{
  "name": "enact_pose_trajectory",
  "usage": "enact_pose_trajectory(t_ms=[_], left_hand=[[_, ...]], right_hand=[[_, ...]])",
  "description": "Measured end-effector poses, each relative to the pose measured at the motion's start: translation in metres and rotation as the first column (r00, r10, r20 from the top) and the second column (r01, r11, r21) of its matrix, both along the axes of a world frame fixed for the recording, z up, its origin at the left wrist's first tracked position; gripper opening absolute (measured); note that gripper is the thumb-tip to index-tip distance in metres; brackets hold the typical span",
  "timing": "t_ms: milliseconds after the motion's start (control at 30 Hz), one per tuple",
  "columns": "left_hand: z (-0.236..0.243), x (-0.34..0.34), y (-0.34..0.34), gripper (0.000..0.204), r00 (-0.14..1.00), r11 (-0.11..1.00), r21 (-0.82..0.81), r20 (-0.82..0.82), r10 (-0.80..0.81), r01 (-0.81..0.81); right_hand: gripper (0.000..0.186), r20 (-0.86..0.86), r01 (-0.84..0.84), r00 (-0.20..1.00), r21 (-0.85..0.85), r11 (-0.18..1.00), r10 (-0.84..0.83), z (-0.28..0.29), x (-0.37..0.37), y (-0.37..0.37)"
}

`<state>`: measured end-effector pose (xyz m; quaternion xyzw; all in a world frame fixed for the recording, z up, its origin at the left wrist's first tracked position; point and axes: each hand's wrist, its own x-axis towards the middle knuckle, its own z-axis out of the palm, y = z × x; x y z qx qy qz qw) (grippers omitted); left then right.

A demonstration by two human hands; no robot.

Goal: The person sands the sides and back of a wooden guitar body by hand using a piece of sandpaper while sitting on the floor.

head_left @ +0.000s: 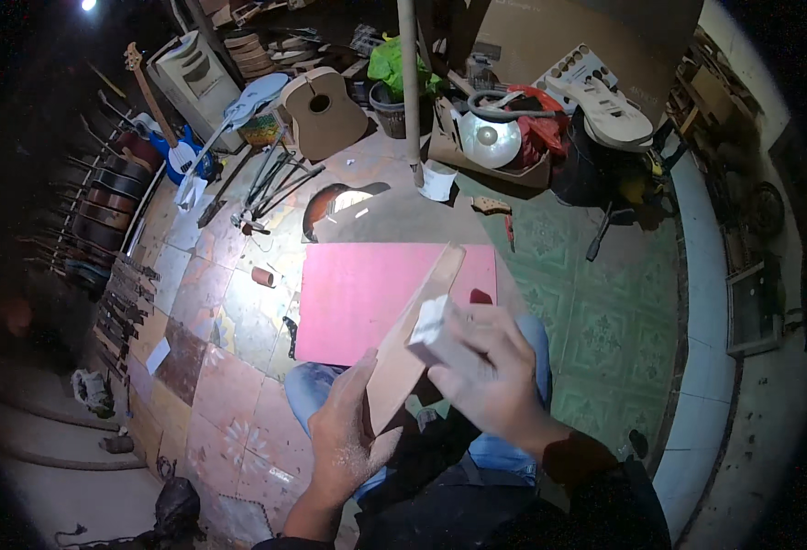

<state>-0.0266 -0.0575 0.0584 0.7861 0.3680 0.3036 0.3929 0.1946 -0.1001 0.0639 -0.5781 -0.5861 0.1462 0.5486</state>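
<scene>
Over my lap, my left hand [344, 429] is wrapped round the lower end of a long, flat, pale wooden piece [392, 383], which slants up and away to the right. White dust coats the fingers and wrist of that hand. My right hand [493, 371], slightly smeared by motion, grips a small white rectangular block [429, 332] against the face of the wood; its underside is hidden. Beyond the wood, a pink board [353, 293] lies flat in front of my knees.
A sunburst guitar body [319, 213] lies partly under a grey sheet [408, 223] past the board. A pole [409, 82] rises behind it. An acoustic guitar body [326, 110], blue electric guitar [182, 158] and cardboard box [514, 174] stand around. A red-handled tool [510, 231] lies on green tiles.
</scene>
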Motion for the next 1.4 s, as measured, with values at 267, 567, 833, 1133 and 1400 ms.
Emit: enact_pose_trajectory(t_ms=[267,567,833,1133,1400], left_hand=[[-0.005,0.001,-0.006,0.07,1.0,0.995,0.097,-0.012,0.016,-0.015],[-0.003,0.011,-0.007,0.067,0.997,0.997,0.062,0.059,0.049,-0.053],[-0.008,0.012,-0.012,0.071,0.998,0.998,0.039,0.048,0.044,-0.046],[-0.021,-0.004,-0.01,0.077,0.999,0.999,0.049,0.038,0.015,-0.017],[-0.021,-0.017,-0.005,0.08,0.991,0.988,-0.127,0.095,0.097,-0.085]], right_hand=[[0.047,0.064,-0.01,0.998,0.087,0.996,0.004,-0.004,-0.002,-0.003],[0.045,-0.169,0.066,0.984,0.051,0.996,-0.057,-0.028,-0.004,-0.002],[0.044,-0.418,0.06,0.904,-0.089,0.994,-0.092,-0.037,0.0,0.003],[0.047,-0.548,-0.142,0.835,-0.117,0.983,0.056,-0.039,0.017,0.006],[0.047,-0.364,0.082,0.919,-0.198,0.977,-0.151,-0.123,0.034,0.046]])
